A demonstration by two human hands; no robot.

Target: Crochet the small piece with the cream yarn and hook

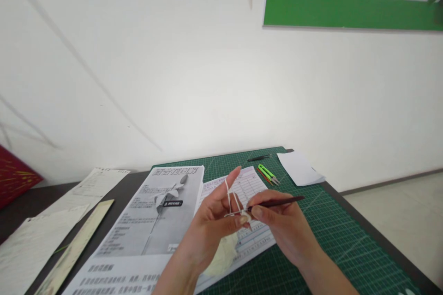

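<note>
My left hand (212, 223) pinches a small piece of whitish crochet work (246, 216) between thumb and fingers. White yarn (228, 191) runs up from it and loops around my raised index finger. In my right hand (285, 223) is a crochet hook (284, 201) with a dark brown handle, held like a pen. Its thin metal shaft passes through or beside the work and points left; the exact stitch is too small to make out. Below my left hand lies a pale yellow bundle (223, 253), perhaps yarn, partly hidden by the hand.
A green cutting mat (346, 244) covers much of the dark table. On it are a printed sheet with a flower picture (138, 221), a form with a grid (247, 179), green thread snips (266, 173), black tweezers (259, 158) and white paper (299, 168). Handwritten sheets (92, 189) lie left.
</note>
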